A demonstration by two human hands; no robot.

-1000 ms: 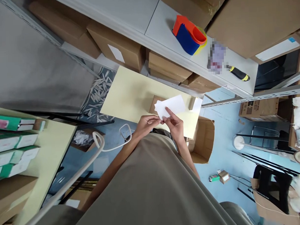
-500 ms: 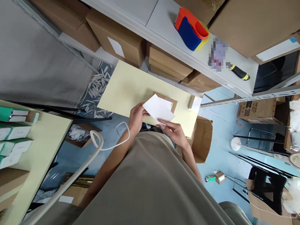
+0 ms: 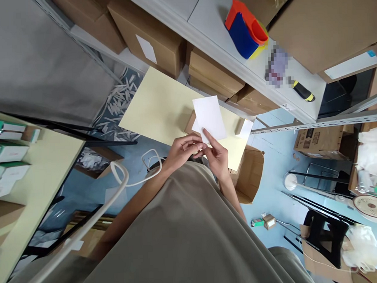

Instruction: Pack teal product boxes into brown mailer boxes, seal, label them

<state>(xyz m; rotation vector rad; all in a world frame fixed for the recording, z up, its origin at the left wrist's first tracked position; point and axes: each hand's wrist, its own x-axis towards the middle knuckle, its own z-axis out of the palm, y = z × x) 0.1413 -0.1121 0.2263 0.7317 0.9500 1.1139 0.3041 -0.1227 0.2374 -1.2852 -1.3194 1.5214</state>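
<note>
A white paper sheet (image 3: 210,117) stands upright above a pale yellow table (image 3: 156,109). My left hand (image 3: 184,149) and my right hand (image 3: 216,157) both pinch its lower edge, fingers closed on it. Behind the sheet a small brown cardboard box (image 3: 189,124) lies on the table, partly hidden. A second small box with a white label (image 3: 245,129) sits at the table's right end.
A grey metal shelf (image 3: 266,72) behind the table carries cardboard boxes, a red-blue-yellow bin (image 3: 245,30) and a yellow-black handled tool (image 3: 302,92). An open carton (image 3: 251,176) stands on the blue floor at right. A second table with green-white boxes (image 3: 9,156) is at left.
The white sheet has turned from lying tilted in my hands to standing upright. My two hands have drawn close together at its lower edge.
</note>
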